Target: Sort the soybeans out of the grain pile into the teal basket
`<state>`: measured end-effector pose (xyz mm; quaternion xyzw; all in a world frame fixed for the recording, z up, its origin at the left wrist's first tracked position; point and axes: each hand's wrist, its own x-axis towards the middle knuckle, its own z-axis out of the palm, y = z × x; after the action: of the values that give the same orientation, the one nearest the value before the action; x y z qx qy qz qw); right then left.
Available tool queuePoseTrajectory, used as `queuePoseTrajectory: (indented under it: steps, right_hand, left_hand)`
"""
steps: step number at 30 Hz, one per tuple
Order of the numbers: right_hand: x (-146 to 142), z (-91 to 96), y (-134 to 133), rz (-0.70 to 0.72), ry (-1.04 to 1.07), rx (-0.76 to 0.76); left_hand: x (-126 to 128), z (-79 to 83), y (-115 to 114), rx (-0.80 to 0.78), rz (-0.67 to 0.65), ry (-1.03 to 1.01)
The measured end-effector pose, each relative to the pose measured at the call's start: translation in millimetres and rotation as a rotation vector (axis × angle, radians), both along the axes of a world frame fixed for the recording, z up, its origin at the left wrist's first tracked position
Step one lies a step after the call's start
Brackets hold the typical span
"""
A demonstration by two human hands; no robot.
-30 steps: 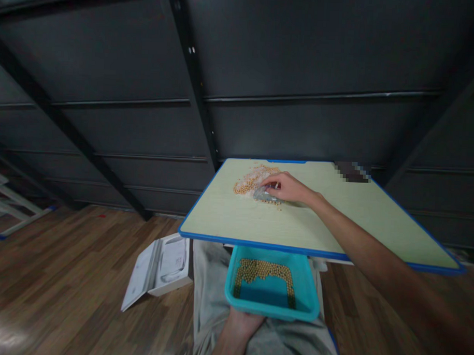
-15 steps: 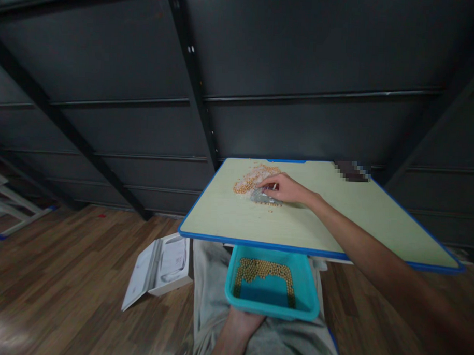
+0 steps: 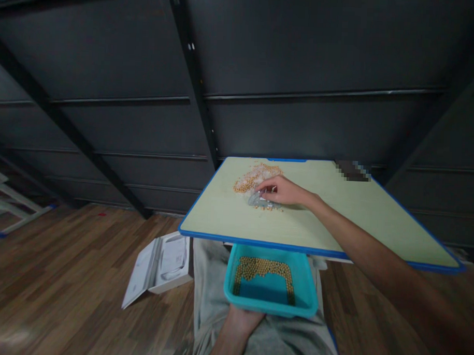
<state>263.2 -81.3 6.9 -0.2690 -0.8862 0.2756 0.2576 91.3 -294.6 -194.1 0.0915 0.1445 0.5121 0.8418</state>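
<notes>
My right hand [image 3: 283, 191] reaches across the pale tabletop [image 3: 305, 221] and is closed on a small clear scoop-like thing [image 3: 258, 199] that rests on the surface. Just beyond it lies a heap of yellow beans mixed with white grains [image 3: 253, 178], and a few loose beans lie by the scoop. My left hand [image 3: 244, 318] supports a turquoise plastic basket [image 3: 270, 282] from beneath, below the table's near edge over my lap. Yellow beans line the basket's floor.
The table has a blue rim [image 3: 258, 244] and stands against a dark panelled wall. An open white box [image 3: 160, 265] lies on the wooden floor at the left. A blurred dark patch [image 3: 352, 170] sits at the table's far right corner.
My right hand has drawn the clear scoop slightly towards me and to the left, leaving a few beans beside it. The basket and left hand have stayed put.
</notes>
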Motion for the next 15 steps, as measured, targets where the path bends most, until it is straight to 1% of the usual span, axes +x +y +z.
queuePoseTrajectory:
  steps: [3,7,15]
  right_hand:
    - [-2.1,1.2,-3.5,0.012,-0.022,-0.035]
    - [-5.9,2.3,-9.1,0.030,-0.068,-0.109]
    - [-17.8,6.8,-33.3,0.178,-0.086,-0.339]
  left_hand:
    - [1.1,4.0,0.8,0.043,0.036,-0.048]
    - [4.4,11.1,3.4,0.055,0.026,-0.122]
    - [7.8,13.6,1.2,0.032,0.091,-0.131]
